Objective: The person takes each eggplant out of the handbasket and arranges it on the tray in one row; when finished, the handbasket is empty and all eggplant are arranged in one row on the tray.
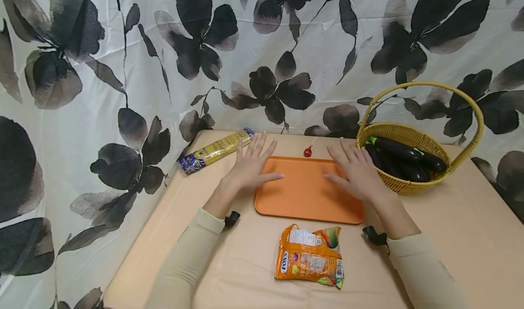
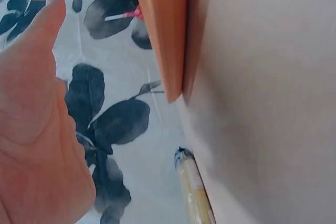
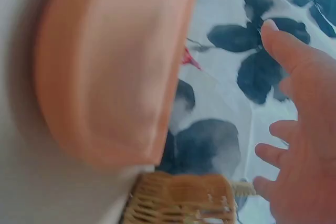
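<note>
My left hand (image 1: 249,165) is spread with straight fingers above the left edge of an orange tray (image 1: 309,190), holding nothing. Over the tray's right side hovers my right hand (image 1: 360,172), its fingers also splayed and its grip bare. Both wrist views show a gap between each palm and the tray. Just behind the tray lies a red-wrapped lollipop (image 1: 308,151) with a white stick. An orange Fox's candy bag (image 1: 309,259) lies flat in front of the tray.
A yellow wicker basket (image 1: 403,187) with a tall handle stands at the right, close to my right hand, with several eggplants (image 1: 395,149) inside. A long gold-and-blue packet (image 1: 217,152) lies at the back left. Floral cloth (image 1: 229,99) hangs behind the table.
</note>
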A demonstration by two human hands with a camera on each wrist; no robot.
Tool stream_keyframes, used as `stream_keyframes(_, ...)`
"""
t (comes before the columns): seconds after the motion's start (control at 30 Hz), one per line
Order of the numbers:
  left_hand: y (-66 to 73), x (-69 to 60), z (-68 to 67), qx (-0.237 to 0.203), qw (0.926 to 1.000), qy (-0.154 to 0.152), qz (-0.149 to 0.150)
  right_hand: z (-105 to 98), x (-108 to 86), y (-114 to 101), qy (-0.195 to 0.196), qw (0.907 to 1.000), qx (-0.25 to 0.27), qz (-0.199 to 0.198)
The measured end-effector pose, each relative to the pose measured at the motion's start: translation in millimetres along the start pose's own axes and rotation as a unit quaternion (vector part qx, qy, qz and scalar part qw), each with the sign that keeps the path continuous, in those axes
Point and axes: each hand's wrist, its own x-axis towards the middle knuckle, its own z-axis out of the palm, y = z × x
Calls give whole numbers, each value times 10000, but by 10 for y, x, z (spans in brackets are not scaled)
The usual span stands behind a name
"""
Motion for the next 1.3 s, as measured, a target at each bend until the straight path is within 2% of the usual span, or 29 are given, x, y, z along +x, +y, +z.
stream_keyframes(0.13, -139, 17, -30, -654, 9977, -36, 188, -156, -39, 98, 289, 9987, 396, 139)
stream_keyframes(0.2, -219, 24, -21, -1297, 9905, -216, 394, -225, -66, 149, 370, 9972, 614, 232)
stream_keyframes(0.27, -300, 22, 5, -2030, 9762, -518, 552, -279, -92, 200, 412, 9947, 895, 307)
stream_keyframes(0.37, -404, -2, 52, -2979, 9462, -1118, 592, -336, -121, 259, 457, 9905, 1249, 343)
stream_keyframes(0.43, -463, -25, 88, -3151, 9358, -1493, 528, -359, -135, 296, 555, 9878, 1421, 303)
stream_keyframes(0.47, -490, -39, 107, -3125, 9339, -1674, 474, -369, -142, 314, 622, 9862, 1509, 270)
stream_keyframes(0.53, -536, -65, 136, -2890, 9358, -1985, 353, -387, -155, 354, 796, 9836, 1606, 211)
stream_keyframes(0.63, -586, -91, 165, -2547, 9407, -2227, 261, -421, -173, 426, 1003, 9794, 1733, 252)
stream_keyframes(0.87, -614, -96, 169, -2501, 9389, -2351, 247, -521, -225, 625, 1141, 9728, 1901, 672)
stream_keyframes(1.03, -623, -110, 155, -2515, 9376, -2392, 218, -574, -206, 761, 1021, 9750, 1823, 757)
stream_keyframes(1.3, -652, -134, 156, -2657, 9342, -2377, 104, -643, -84, 997, 452, 9840, 1542, 765)
